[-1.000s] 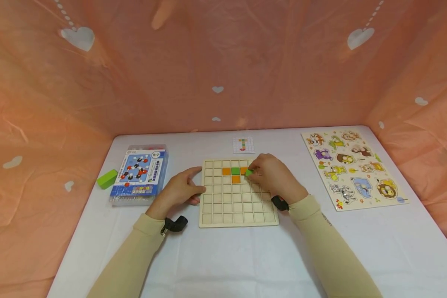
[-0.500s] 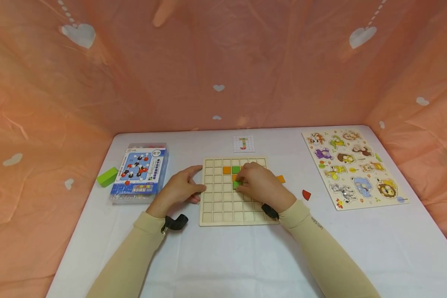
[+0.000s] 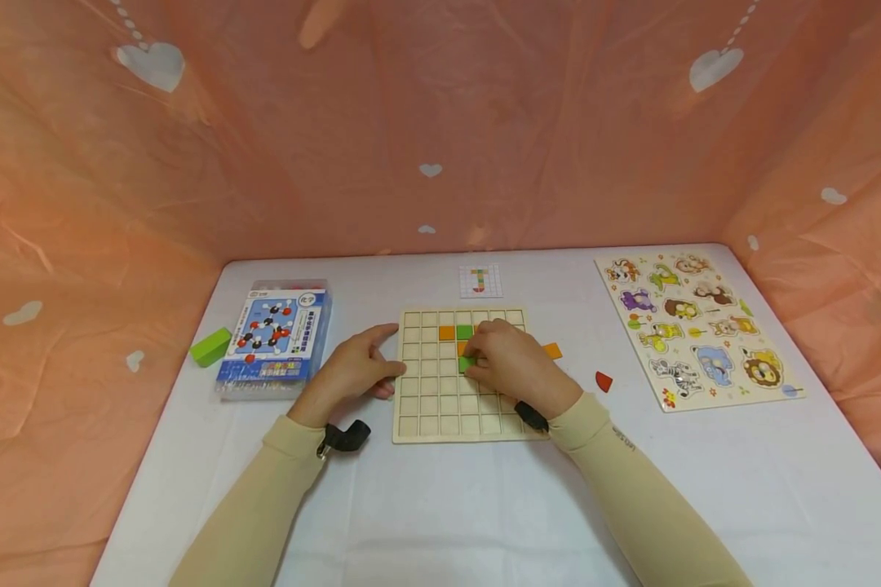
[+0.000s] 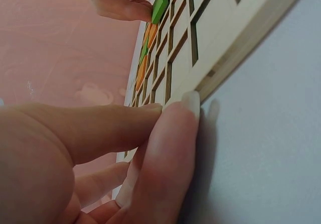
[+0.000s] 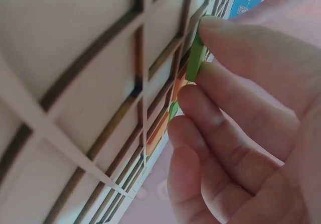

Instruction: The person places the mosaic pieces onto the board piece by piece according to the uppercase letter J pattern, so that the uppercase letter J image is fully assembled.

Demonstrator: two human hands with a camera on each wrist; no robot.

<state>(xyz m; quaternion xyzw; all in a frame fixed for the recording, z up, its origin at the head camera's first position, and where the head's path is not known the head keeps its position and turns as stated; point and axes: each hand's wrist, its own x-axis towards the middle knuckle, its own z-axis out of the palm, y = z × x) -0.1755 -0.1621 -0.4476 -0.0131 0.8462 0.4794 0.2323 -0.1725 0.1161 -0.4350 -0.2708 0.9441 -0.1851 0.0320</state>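
A wooden grid board (image 3: 429, 408) lies in the middle of the white table. Along its left edge rests my left hand (image 3: 348, 371); thumb and index fingertip touch the rim, as the left wrist view also shows. My right hand (image 3: 521, 363) is over the board, thumb and index finger pinching a green square tile (image 5: 195, 58). That tile is slightly tilted at a cell just below an orange tile (image 3: 462, 348). Above sit a green tile (image 3: 464, 332) and another orange tile (image 3: 447, 333). The right hand covers cells beside them.
Right of the board lie a loose orange tile (image 3: 552, 350) and a red quarter-circle piece (image 3: 604, 381). Behind it is a small pattern card (image 3: 480, 280). An animal puzzle board (image 3: 693, 336) lies at right; a boxed chemistry set (image 3: 267, 371) and green block (image 3: 210, 347) at left.
My right hand has moved left and nearer with the green tile, from the row's right end to below the orange tile. The loose orange and red pieces came into view. My left hand stayed put.
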